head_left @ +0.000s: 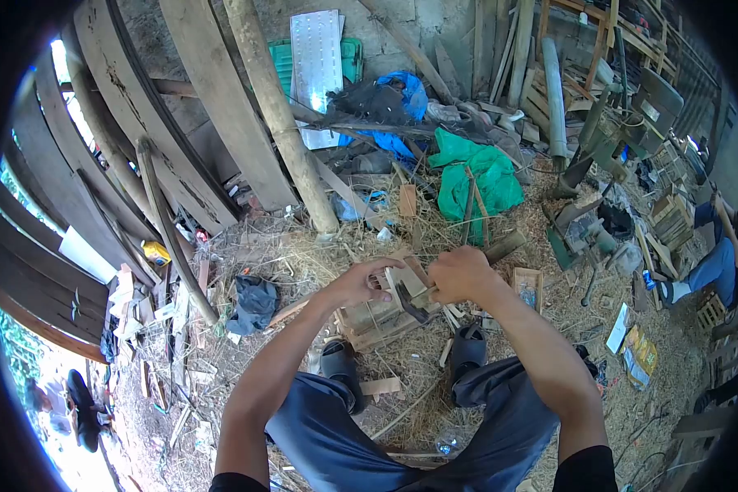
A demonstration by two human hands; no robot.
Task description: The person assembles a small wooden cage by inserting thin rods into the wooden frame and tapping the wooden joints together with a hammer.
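My left hand (359, 284) is closed round the left side of a small wooden piece (407, 280), above a wooden block (377, 322) on the ground between my feet. A dark curved metal tool (410, 304) lies against the piece's right side. Just right of it, my right hand (461, 275) is in a fist; what it grips is hidden under the fingers. A thick round stick (505, 246) shows behind my right hand.
Straw and wood scraps cover the ground. A small wooden tray (527, 287) lies at the right, a dark cloth (254, 304) at the left, and a green sheet (476, 184) ahead. A machine (582, 230) stands farther right, near a seated person's legs (709, 275).
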